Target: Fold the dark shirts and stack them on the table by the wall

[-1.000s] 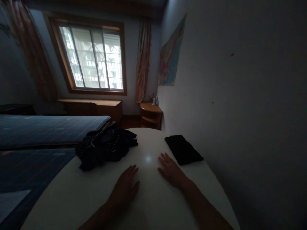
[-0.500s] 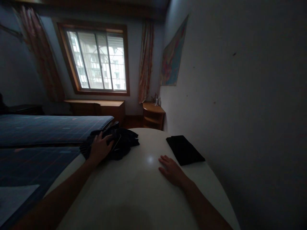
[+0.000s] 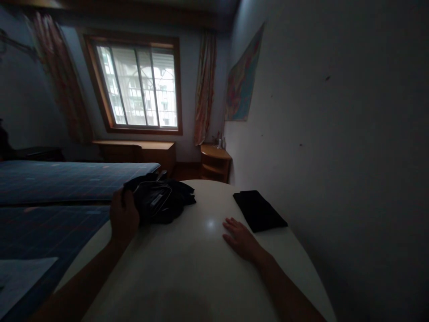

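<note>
On the left of the round white table (image 3: 201, 268) lies a crumpled pile of dark clothing (image 3: 157, 201), with pale piping and a small light label on top. My left hand (image 3: 124, 217) is at the pile's left edge, fingers curled round the dark garment there; the fingertips are partly hidden. Flat on the tabletop rests my right hand (image 3: 239, 239), its fingers stretched and holding nothing. Just beyond it, near the table's right edge, sits a neatly folded black cloth (image 3: 259, 211), apart from the hand.
Left of the table is a bed with a blue checked mattress (image 3: 77, 179), and a pale sheet (image 3: 25, 279) lies at lower left. A bare wall (image 3: 335, 179) runs close along the right. A desk (image 3: 157, 152) and corner shelf (image 3: 215, 154) stand by the window.
My left hand has shifted left and back from the top of the pile to its left edge. The striped part there no longer shows. My right hand stays put.
</note>
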A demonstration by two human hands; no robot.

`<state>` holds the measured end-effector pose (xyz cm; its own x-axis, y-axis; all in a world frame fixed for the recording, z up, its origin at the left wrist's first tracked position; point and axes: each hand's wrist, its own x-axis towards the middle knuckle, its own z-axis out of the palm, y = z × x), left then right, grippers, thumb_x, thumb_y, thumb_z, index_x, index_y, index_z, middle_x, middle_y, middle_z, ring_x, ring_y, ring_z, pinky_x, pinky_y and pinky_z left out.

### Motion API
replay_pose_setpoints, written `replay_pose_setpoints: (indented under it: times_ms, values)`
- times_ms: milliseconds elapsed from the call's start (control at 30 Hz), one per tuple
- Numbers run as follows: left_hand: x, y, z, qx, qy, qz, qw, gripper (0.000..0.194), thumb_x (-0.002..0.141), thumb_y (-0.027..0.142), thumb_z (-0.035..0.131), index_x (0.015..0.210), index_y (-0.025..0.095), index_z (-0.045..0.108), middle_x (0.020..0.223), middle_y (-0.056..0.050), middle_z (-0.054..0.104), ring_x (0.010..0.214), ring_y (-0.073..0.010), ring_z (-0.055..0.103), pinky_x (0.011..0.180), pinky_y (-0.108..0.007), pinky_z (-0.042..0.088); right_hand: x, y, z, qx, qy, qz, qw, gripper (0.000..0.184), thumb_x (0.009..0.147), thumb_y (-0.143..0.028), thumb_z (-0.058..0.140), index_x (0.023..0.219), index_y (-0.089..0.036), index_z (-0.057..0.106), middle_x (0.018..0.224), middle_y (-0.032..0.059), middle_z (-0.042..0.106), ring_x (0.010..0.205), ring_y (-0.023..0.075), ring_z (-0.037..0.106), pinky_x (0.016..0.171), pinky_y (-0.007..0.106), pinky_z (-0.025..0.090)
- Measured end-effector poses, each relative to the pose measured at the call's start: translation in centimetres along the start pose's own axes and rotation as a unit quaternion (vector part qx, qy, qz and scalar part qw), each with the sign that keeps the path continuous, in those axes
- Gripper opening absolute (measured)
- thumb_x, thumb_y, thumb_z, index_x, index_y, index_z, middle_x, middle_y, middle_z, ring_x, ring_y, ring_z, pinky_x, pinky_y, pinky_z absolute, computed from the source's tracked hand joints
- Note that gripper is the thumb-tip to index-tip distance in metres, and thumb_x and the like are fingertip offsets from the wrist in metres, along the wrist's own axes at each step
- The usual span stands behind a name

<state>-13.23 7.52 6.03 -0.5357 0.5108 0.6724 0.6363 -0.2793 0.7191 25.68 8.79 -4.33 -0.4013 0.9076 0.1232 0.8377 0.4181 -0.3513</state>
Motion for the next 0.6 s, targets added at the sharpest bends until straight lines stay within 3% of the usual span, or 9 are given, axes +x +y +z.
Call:
replay_pose_setpoints:
  times_ms: [67, 133, 200, 267, 367, 467, 533, 600]
  values:
    - [-1.9, 1.0, -0.6, 0.0, 0.025, 0.054, 0.998, 0.017, 0.093, 0.033, 0.044, 0.098, 0.02, 0.055, 0.093, -0.005, 0.059, 0.089, -0.0216, 0.057, 0.084, -0.035, 0.048, 0.0, 0.0, 0.0, 0.002, -0.003, 0.004, 1.0, 0.059, 0.094, -0.046, 0.046, 0.144, -0.014, 0.049, 0.155, 0.0109, 0.038, 0.146, 0.0248, 0.029, 0.12, 0.042, 0.022]
    - [-3.9, 1.8, -1.0, -0.027, -0.019, 0.169, 0.985, 0.015, 0.093, 0.03, 0.045, 0.094, 0.021, 0.057, 0.089, -0.005, 0.061, 0.083, -0.0202, 0.059, 0.077, -0.033, 0.05, -0.1, -0.2, -0.2, 0.003, -0.006, 0.007, 1.0, 0.059, 0.094, -0.045, 0.047, 0.144, -0.014, 0.049, 0.155, 0.0115, 0.038, 0.146, 0.025, 0.029, 0.12, 0.043, 0.021]
    - [-6.0, 2.5, -1.2, -0.051, -0.123, 0.278, 0.951, 0.015, 0.095, 0.028, 0.046, 0.093, 0.022, 0.06, 0.09, -0.006, 0.064, 0.082, -0.0198, 0.062, 0.074, -0.032, 0.051, -0.2, -0.4, -0.3, 0.005, -0.006, 0.007, 1.0, 0.059, 0.094, -0.045, 0.046, 0.144, -0.014, 0.049, 0.155, 0.0119, 0.038, 0.146, 0.0252, 0.029, 0.12, 0.044, 0.021]
    - [-7.8, 3.0, -1.2, -0.037, -0.268, 0.333, 0.903, 0.019, 0.097, 0.027, 0.045, 0.093, 0.023, 0.064, 0.088, -0.007, 0.066, 0.081, -0.0194, 0.063, 0.072, -0.031, 0.052, -0.2, -0.5, -0.4, 0.003, -0.005, 0.003, 1.0, 0.058, 0.095, -0.046, 0.045, 0.144, -0.014, 0.049, 0.155, 0.0123, 0.039, 0.146, 0.0252, 0.029, 0.12, 0.045, 0.021]
    - [-9.8, 3.3, -0.8, 0.005, -0.448, 0.367, 0.815, 0.023, 0.099, 0.027, 0.044, 0.093, 0.023, 0.067, 0.084, -0.006, 0.068, 0.08, -0.0195, 0.063, 0.071, -0.031, 0.051, -0.2, -0.5, -0.4, -0.004, -0.001, 0.0, 1.0, 0.058, 0.095, -0.045, 0.045, 0.143, -0.013, 0.05, 0.154, 0.0129, 0.04, 0.145, 0.0254, 0.03, 0.119, 0.044, 0.022]
    - [-10.4, 3.2, -0.6, 0.023, -0.544, 0.366, 0.754, 0.019, 0.098, 0.028, 0.049, 0.094, 0.024, 0.067, 0.087, -0.004, 0.069, 0.084, -0.0195, 0.064, 0.075, -0.031, 0.051, -0.3, -0.9, -0.7, -0.012, 0.002, -0.001, 1.0, 0.054, 0.094, -0.041, 0.047, 0.14, -0.014, 0.053, 0.152, 0.0125, 0.044, 0.144, 0.0264, 0.033, 0.118, 0.045, 0.024]
    - [-9.7, 2.8, -0.7, 0.025, -0.564, 0.347, 0.749, 0.019, 0.098, 0.029, 0.049, 0.094, 0.025, 0.067, 0.09, -0.003, 0.07, 0.086, -0.0184, 0.065, 0.077, -0.03, 0.051, -0.5, -1.8, -1.1, -0.009, -0.002, -0.018, 1.0, 0.05, 0.094, -0.04, 0.047, 0.138, -0.017, 0.055, 0.148, 0.0118, 0.049, 0.141, 0.0268, 0.039, 0.118, 0.048, 0.024]
    - [-8.3, 2.1, -0.6, 0.036, -0.527, 0.323, 0.785, 0.022, 0.099, 0.031, 0.046, 0.095, 0.024, 0.067, 0.094, -0.004, 0.07, 0.088, -0.0179, 0.065, 0.081, -0.03, 0.051, -0.9, -3.4, -1.4, 0.008, -0.009, -0.048, 0.999, 0.051, 0.094, -0.044, 0.048, 0.138, -0.019, 0.055, 0.145, 0.0116, 0.053, 0.136, 0.0265, 0.045, 0.118, 0.049, 0.024]
